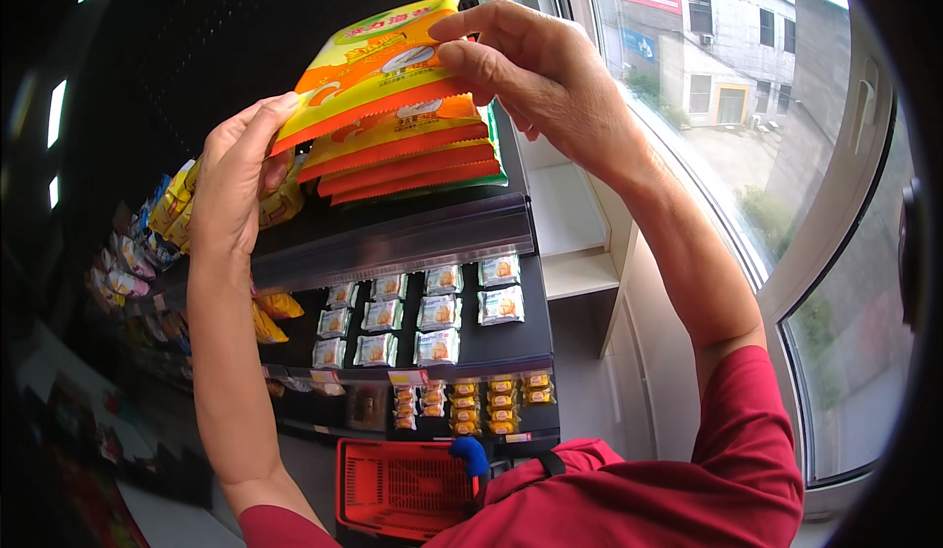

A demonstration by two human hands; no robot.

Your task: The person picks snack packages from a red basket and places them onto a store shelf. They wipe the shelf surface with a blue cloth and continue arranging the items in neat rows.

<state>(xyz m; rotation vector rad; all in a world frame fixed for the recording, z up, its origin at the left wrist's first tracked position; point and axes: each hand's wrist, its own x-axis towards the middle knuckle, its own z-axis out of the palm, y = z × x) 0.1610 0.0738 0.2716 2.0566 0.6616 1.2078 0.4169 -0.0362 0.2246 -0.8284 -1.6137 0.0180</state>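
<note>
Both of my hands hold a yellow and orange snack packet (368, 62), a flat bag with a serrated orange edge, slightly tilted above a stack. My left hand (239, 143) pinches its near left corner, thumb on top. At its right side, the thumb and index finger of my right hand (541, 69) grip the edge. Under it, several similar packets (412, 154) lie piled on the top black shelf (398, 235), with a green-edged packet at the bottom right. The held packet partly hides the pile.
Below, a shelf carries rows of small white-green packets (440, 312); yellow packaged cakes (502, 404) sit lower. Yellow bags (173, 205) hang over to the left. A red shopping basket (398, 482) with a blue handle grip stands beneath me. A window (707, 106) runs along the right.
</note>
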